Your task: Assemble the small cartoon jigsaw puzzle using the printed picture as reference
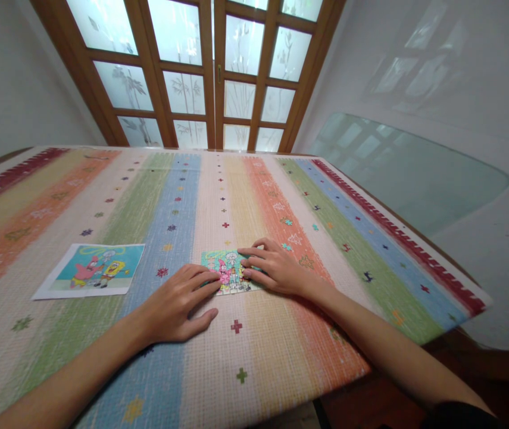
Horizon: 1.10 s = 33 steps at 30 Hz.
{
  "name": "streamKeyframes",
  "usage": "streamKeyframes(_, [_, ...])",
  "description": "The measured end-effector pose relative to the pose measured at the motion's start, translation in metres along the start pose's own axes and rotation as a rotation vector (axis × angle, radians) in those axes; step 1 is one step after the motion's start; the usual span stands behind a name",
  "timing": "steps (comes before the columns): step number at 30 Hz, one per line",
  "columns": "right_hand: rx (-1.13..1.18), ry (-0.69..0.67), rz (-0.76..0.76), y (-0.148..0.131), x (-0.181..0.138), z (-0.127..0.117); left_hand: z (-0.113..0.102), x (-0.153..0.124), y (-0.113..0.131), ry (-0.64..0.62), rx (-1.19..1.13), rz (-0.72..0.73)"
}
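Observation:
A small jigsaw puzzle (233,280) with a cartoon picture lies flat on the striped tablecloth, its pieces joined together. My left hand (185,301) rests at its left edge, fingers stretched out and touching it, thumb apart on the cloth. From the right, my right hand (272,266) lies over the puzzle's right part with fingers extended, hiding some of the picture. Neither hand grips anything. Several loose turquoise puzzle pieces (286,246) lie beyond my right hand. Left of my left hand is a printed picture (102,269) on white paper with similar cartoon figures.
The table is covered by a striped tablecloth (165,381) with small printed motifs. Its right edge drops off beside a dark floor. Behind stand wooden doors (214,77) with frosted panes, and a pale wall (459,89) with a glass-like panel (406,167) rises at the right.

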State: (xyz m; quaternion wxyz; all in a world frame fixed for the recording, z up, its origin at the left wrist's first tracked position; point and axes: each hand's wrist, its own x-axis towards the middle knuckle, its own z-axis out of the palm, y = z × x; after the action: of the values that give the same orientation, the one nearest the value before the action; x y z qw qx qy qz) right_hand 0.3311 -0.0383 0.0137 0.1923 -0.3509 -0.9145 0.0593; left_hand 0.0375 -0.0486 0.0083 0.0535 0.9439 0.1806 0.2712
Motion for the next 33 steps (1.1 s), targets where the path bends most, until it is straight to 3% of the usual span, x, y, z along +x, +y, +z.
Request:
streamKeyframes(14, [0.082,0.037,0.036,0.0065,-0.0006,0.0052,0.0004,0.0007,0.0007,0.003,0.016,0.011])
streamKeyframes(22, [0.234,0.017,0.176,0.0075,-0.0007,0.0009,-0.0005,0.0010,0.0001,-0.001,0.054,0.030])
streamKeyframes(33, [0.086,0.038,0.029,0.0063,-0.0023,0.0034,0.0015,0.0035,0.0001,0.030,0.073,0.032])
